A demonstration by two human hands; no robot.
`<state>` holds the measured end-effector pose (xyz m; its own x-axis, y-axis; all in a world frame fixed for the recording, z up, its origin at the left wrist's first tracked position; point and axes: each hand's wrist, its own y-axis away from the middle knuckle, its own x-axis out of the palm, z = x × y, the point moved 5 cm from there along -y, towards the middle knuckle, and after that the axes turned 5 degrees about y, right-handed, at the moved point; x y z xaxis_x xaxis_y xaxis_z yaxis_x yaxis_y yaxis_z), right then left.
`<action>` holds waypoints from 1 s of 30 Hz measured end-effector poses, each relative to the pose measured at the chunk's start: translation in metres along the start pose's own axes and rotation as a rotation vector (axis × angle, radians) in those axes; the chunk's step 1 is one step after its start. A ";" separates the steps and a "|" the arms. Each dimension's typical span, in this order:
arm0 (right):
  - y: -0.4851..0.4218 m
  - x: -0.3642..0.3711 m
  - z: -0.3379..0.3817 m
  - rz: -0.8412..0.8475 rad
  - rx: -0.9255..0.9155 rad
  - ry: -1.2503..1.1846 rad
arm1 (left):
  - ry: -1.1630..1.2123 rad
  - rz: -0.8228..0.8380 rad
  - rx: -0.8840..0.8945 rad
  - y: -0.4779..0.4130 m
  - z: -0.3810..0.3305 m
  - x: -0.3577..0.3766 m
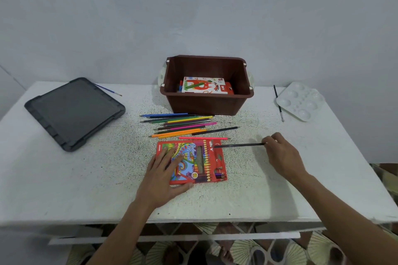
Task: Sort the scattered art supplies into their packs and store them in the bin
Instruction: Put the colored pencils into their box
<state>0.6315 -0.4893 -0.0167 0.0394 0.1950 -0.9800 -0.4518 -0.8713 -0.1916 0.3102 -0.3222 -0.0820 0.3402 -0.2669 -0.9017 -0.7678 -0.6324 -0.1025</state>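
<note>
A red colour pencil pack lies flat near the table's front, its open end facing right. My left hand rests flat on its left half, fingers straight. My right hand pinches the end of a black pencil, whose tip sits at the pack's open top right corner. Several loose colour pencils lie in a row between the pack and the brown bin. A pink pencil lies just above the pack. Inside the bin is an oil pastels box.
A dark grey bin lid lies at the left, with a blue paintbrush behind it. A white paint palette and a black paintbrush sit at the back right. The white table ends close to my body.
</note>
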 end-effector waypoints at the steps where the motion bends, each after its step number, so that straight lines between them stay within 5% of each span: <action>1: 0.006 0.000 -0.005 0.005 -0.017 0.009 | 0.000 0.001 0.000 0.000 0.000 0.000; 12: 0.046 -0.003 -0.007 0.005 -0.146 -0.006 | -0.025 0.022 -0.007 -0.001 0.000 0.000; 30: 0.044 0.018 0.109 -0.004 -0.354 -0.216 | -0.049 0.033 -0.021 0.000 -0.001 0.000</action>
<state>0.5150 -0.4750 -0.0372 -0.1647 0.2561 -0.9525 -0.1166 -0.9640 -0.2390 0.3113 -0.3229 -0.0817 0.2869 -0.2521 -0.9242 -0.7667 -0.6389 -0.0638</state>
